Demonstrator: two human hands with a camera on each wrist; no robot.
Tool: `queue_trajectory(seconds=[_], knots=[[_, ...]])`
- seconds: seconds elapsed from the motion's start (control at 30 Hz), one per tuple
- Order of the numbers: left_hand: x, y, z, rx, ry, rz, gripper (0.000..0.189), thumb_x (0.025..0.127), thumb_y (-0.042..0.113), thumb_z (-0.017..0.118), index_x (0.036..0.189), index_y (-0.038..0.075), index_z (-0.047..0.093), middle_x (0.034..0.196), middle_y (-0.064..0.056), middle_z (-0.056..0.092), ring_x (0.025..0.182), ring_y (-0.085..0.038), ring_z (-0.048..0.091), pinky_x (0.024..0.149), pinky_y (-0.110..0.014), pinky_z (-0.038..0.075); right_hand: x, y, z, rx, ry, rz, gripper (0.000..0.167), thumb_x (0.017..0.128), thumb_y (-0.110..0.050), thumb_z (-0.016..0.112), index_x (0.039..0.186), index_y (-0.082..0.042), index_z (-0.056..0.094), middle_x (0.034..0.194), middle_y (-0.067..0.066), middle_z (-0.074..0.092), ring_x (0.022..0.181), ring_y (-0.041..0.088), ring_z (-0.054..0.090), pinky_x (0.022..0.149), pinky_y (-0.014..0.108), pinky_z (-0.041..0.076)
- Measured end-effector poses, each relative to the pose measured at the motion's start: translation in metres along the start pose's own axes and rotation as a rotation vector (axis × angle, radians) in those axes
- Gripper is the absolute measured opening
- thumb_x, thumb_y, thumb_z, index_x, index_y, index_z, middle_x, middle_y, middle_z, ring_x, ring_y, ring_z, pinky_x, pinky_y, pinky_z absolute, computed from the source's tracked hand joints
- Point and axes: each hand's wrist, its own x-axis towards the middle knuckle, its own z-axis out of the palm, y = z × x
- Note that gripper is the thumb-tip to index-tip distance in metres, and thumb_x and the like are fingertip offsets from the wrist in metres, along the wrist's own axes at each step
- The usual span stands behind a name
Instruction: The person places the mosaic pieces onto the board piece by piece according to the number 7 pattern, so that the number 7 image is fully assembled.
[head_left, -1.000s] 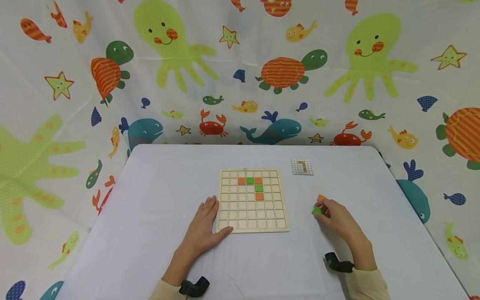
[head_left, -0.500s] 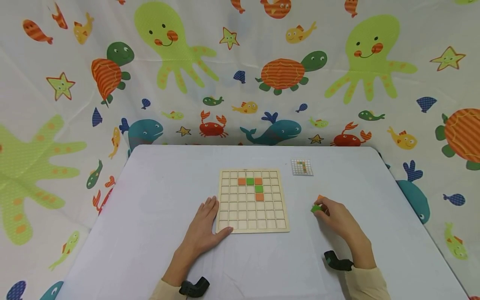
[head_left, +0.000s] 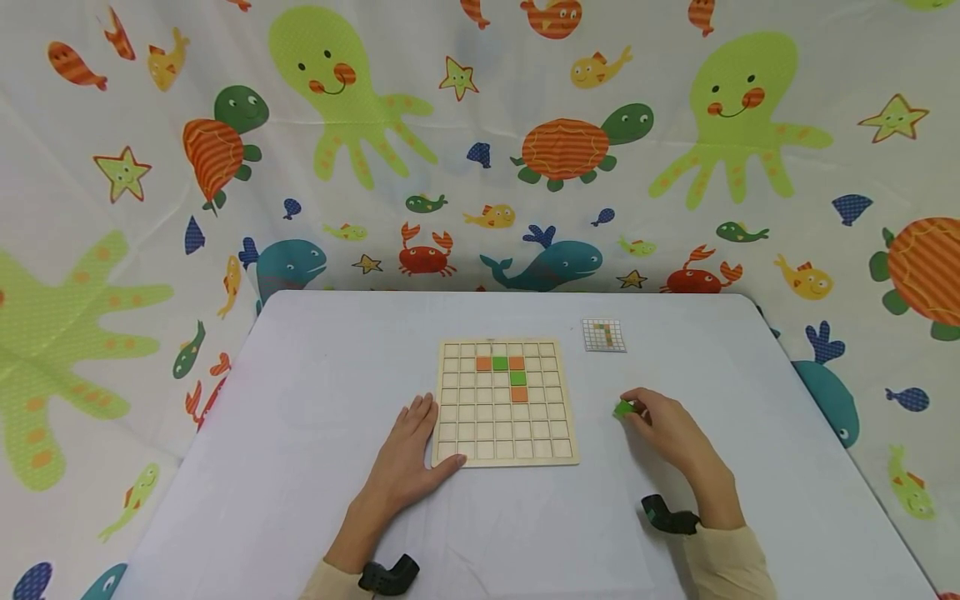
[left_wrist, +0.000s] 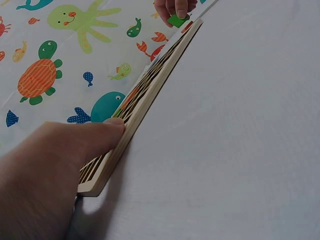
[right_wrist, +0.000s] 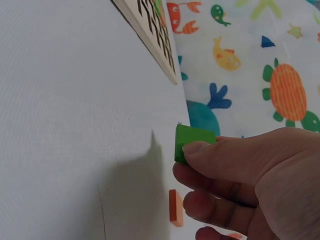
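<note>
My right hand (head_left: 667, 429) pinches a green square tile (right_wrist: 192, 140) between thumb and fingers, to the right of the wooden grid board (head_left: 487, 429). In the right wrist view an orange tile (right_wrist: 175, 207) lies on the table below the fingers; the hand hides it in the head view. My left hand (head_left: 408, 454) rests at the board's front left corner, fingers straight along the left side and thumb (left_wrist: 107, 135) over the front edge. Orange tiles and green tiles sit in the board's upper cells: a short row with a column running down from its right end.
A small card (head_left: 603, 335) printed with a grid and a coloured pattern lies beyond the board's right corner. The white-covered table (head_left: 315, 358) ends at a hanging cloth (head_left: 480, 192) with sea animals. Each wrist wears a black camera mount.
My right hand has lifted and moved a little left with the green tile, away from where the orange tile showed. The left hand and the board have stayed in place.
</note>
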Motion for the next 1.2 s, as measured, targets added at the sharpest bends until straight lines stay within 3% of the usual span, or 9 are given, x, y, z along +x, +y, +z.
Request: queue_trajectory(seconds=[0.73, 0.97, 1.2], knots=[[0.000, 0.000, -0.001, -0.006, -0.005, -0.003, 0.097, 0.084, 0.057, 0.069, 0.152, -0.003, 0.037, 0.162, -0.017, 0.033, 0.153, -0.033, 0.027, 0.126, -0.048, 0.024, 0.022, -0.025, 0.005, 0.010, -0.022, -0.003, 0.019, 0.094, -0.009, 0.068, 0.112, -0.004, 0.065, 0.092, 0.007, 0.070, 0.078, 0.017, 0.058, 0.066, 0.029, 0.051], [0.000, 0.000, -0.001, -0.023, -0.035, -0.024, 0.097, 0.085, 0.058, 0.068, 0.154, -0.001, 0.033, 0.164, -0.014, 0.029, 0.156, -0.029, 0.022, 0.128, -0.043, 0.019, 0.027, -0.033, 0.009, 0.022, -0.031, -0.012, 0.018, 0.094, -0.009, 0.068, 0.111, -0.005, 0.066, 0.090, 0.005, 0.069, 0.078, 0.017, 0.057, 0.066, 0.028, 0.050], [0.001, 0.001, -0.001, -0.012, -0.018, -0.010, 0.097, 0.084, 0.058, 0.069, 0.153, -0.003, 0.036, 0.163, -0.016, 0.032, 0.154, -0.032, 0.025, 0.127, -0.045, 0.022, 0.031, -0.042, 0.013, 0.014, -0.043, -0.020, 0.017, 0.094, -0.012, 0.069, 0.111, -0.007, 0.067, 0.090, 0.004, 0.070, 0.078, 0.016, 0.058, 0.066, 0.027, 0.049]])
